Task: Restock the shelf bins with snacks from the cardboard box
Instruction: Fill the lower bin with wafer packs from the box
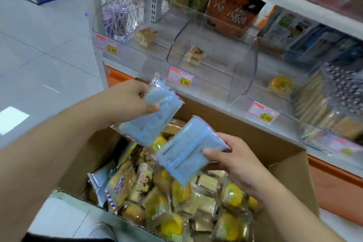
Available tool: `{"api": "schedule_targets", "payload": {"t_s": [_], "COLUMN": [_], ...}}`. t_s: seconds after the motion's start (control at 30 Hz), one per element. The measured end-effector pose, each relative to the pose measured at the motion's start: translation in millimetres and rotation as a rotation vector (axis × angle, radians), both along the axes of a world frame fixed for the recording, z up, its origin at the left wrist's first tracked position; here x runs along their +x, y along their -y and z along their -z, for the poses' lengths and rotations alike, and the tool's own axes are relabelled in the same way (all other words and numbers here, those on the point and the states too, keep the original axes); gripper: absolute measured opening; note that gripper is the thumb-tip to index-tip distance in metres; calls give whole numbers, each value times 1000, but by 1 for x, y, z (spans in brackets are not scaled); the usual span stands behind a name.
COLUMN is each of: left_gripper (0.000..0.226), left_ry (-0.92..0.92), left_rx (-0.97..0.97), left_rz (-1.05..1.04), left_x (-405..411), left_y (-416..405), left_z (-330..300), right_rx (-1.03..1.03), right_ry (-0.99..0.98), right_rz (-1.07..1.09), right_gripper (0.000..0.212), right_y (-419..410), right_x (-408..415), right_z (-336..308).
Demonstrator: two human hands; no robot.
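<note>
- Our left hand [130, 97] grips a blue snack packet [151, 113], thumb across its face and fingers behind, holding it tilted above the far left corner of the cardboard box [282, 149].
- Our right hand [233, 158] pinches a second blue packet [188, 153] by its right edge, thumb on top, over the middle of the box; the two packets sit near each other but apart.
- Below both hands the open box is heaped with wrapped snacks [176, 198], mostly yellow cakes and pale squares in clear film, with one more blue packet [99, 182] against its left wall.
- Just beyond the box runs the shelf of clear plastic bins: the left bin [125, 45] holds one small pastry [146, 35], the middle bin [212, 65] another pastry [194, 55], and the right bin [275, 100] a yellow cake [280, 84].
- Orange price tags [179, 76] are stuck on the bin fronts.
- Farther right a bin is stacked with wrapped biscuits [318, 104].
- Printed cartons [233, 12] stand behind the bins.
- Pale floor tiles [39, 45] stretch to the left.
</note>
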State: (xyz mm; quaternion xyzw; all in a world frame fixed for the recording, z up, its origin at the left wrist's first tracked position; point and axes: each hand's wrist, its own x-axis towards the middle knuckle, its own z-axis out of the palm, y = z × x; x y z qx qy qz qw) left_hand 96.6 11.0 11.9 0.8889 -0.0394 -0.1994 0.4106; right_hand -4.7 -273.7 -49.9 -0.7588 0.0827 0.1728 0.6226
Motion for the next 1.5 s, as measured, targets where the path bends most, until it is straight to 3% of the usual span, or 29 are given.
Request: {"api": "schedule_targets", "payload": {"t_s": [0.1, 0.2, 0.27, 0.33, 0.43, 0.5, 0.57, 0.7, 0.83, 0.93, 1.0, 1.07, 1.17, 1.23, 1.3, 1.33, 1.4, 1.5], "left_gripper": [16, 24, 48, 52, 33, 28, 31, 34, 64, 66, 63, 55, 45, 58, 47, 37, 26, 30], "left_ry": [-133, -267, -400, -474, -377, -315, -197, 68, -73, -159, -172, -94, 5, -218, -547, -622, -556, -416], "left_rx": [-202, -379, -513, -583, -544, -527, -459, -405, -562, -571, -588, -612, -513, -548, -739, -791, -762, -743], "left_rz": [67, 102, 91, 133, 201, 106, 16, -44, 104, 248, 276, 166, -84, -59, 70, 121, 145, 99], "left_x": [-19, -45, -62, -78, -98, -101, -100, -108, -115, -115, -115, -113, -104, -101, -101, -102, -106, -107], "left_y": [35, 74, 96, 114, 136, 143, 150, 167, 175, 174, 176, 180, 181, 180, 181, 181, 180, 177], "left_z": [-2, -5, -6, -7, -5, -1, -1, -2, -3, -6, -11, -14, -9, -9, -6, -7, -5, -3], "right_rx": [136, 179, 147, 8, -292, -470, -515, -256, 206, 280, 313, 405, 601, 687, 664, 616, 491, 316], "right_ry": [-10, -21, 6, 68, 195, 259, 310, 244, 77, 46, -13, -70, -70, -53, -56, -51, -23, 42], "right_rz": [86, 151, 232, 290, 376, 486, 508, 295, 226, 368, 467, 546, 586, 549, 491, 467, 426, 476], "right_gripper": [32, 26, 21, 13, 26, 41, 40, 29, 49, 50, 39, 32, 38, 46, 48, 47, 44, 36], "right_y": [33, 54, 60, 61, 59, 59, 60, 54, 64, 80, 86, 90, 92, 89, 83, 81, 78, 83], "right_x": [-23, -46, -59, -65, -65, -64, -66, -71, -71, -69, -67, -64, -64, -65, -67, -67, -68, -68], "right_z": [-40, -63, -65, -60, -54, -55, -59, -59, -65, -64, -64, -66, -73, -76, -78, -76, -71, -65]}}
